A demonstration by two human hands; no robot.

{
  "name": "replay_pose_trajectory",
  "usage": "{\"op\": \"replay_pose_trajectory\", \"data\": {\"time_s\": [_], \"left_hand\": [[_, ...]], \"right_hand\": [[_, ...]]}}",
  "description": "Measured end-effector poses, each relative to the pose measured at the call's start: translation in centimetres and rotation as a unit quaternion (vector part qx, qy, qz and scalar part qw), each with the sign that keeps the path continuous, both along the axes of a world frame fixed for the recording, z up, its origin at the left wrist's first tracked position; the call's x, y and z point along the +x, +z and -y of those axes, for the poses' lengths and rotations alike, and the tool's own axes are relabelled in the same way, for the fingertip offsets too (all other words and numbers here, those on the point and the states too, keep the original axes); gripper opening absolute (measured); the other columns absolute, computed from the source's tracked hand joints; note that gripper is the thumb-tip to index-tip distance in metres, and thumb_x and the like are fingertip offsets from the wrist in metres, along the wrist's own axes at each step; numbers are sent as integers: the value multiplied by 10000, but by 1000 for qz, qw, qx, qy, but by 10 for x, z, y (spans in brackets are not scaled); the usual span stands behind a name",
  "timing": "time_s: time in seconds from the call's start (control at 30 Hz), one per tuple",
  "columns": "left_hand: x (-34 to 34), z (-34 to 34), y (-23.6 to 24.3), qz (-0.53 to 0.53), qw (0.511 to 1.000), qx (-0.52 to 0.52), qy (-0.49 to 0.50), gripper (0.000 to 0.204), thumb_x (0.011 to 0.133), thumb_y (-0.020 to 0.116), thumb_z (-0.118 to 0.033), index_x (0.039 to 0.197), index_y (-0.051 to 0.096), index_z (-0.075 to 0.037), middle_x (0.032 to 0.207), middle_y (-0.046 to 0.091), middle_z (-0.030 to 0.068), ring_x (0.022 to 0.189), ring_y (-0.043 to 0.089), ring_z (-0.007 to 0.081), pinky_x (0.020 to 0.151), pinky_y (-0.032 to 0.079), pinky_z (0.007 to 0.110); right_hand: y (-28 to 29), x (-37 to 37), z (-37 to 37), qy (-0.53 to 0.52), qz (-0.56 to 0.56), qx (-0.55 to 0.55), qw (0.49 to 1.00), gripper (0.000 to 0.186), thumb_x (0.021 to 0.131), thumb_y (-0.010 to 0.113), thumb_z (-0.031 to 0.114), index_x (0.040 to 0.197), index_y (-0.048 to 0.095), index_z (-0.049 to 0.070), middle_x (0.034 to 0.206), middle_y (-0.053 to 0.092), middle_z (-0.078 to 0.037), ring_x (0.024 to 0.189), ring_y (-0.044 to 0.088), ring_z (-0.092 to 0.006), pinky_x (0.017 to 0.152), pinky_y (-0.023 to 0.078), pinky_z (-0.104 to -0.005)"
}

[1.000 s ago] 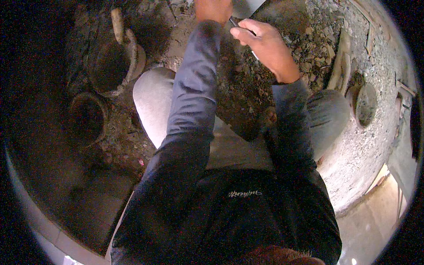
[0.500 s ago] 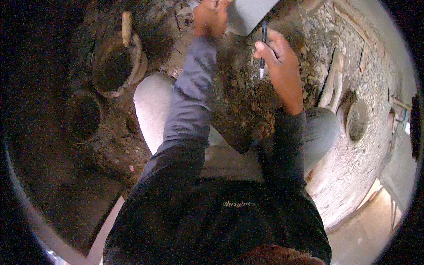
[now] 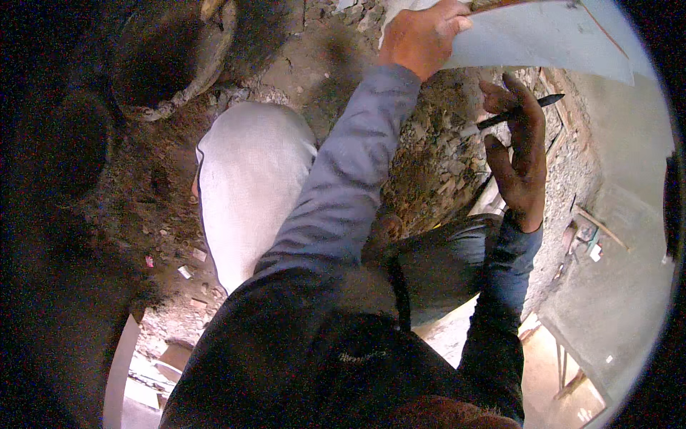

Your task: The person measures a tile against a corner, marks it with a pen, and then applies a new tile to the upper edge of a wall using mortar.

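Grey sheet (image 3: pixel 536 39) in the grip of your left hand (image 3: pixel 423 37), dark pen (image 3: pixel 549 100) between fingers of your right hand (image 3: pixel 525 168)

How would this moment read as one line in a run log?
left hand: gripping pale sheet by its edge | right hand: holding dark pen-like tool between fingers | surroundings: rubble, round container at upper left

Dirt ground (image 3: pixel 314 61), strewn with broken stones (image 3: pixel 439 154) on the near side of the left hand's (image 3: pixel 421 37) grip; left of this grip stands a round container (image 3: pixel 209 76), with a pink scrap (image 3: pixel 149 262) and white scrap (image 3: pixel 185 272) nearer.
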State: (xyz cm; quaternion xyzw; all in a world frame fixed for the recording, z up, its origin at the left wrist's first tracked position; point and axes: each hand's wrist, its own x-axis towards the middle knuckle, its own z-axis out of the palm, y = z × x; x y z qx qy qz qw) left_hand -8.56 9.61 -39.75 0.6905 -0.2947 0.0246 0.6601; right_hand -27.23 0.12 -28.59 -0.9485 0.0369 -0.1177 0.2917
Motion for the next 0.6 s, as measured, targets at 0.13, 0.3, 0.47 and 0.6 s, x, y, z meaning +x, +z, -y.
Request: {"op": "replay_pose_trajectory", "data": {"time_s": [0.13, 0.3, 0.47, 0.6], "left_hand": [[0, 2, -5, -44, 997, 34, -53, 283, 1006, 566, -324, 1203, 668, -148, 937, 705, 223, 845, 682, 450, 721, 519, 546], [-2, 4, -4, -22, 999, 1, -35, 272, 1008, 569, -300, 1200, 676, -139, 918, 699, 246, 810, 676, 459, 700, 511, 554], [-3, 15, -16, 22, 999, -21, 32, 264, 1005, 592, -251, 1212, 675, -109, 930, 709, 248, 819, 690, 444, 728, 547, 521], [-3, 7, -5, -73, 996, -11, -56, 275, 997, 602, -196, 1239, 663, -81, 945, 728, 230, 849, 714, 414, 759, 567, 494]], "right_hand": [[-28, 23, 8, -27, 46, -122, 991, 504, 829, 776, -63, 1273, 575, 62, 1262, 668, -131, 1073, 652, -236, 869, 545, -337], [-41, 46, 18, 63, 78, -187, 977, 311, 852, 823, 200, 1066, 650, 56, 1179, 692, -143, 1013, 669, -294, 859, 541, -401], [-41, 54, 25, 141, 50, -271, 951, 533, 908, 670, 563, 1202, 716, 122, 1144, 667, -153, 1051, 656, -334, 902, 534, -438], [-39, 51, 37, 110, 80, -251, 958, 647, 926, 595, 640, 1236, 731, 89, 1120, 680, -172, 1024, 677, -337, 897, 553, -432]]}}
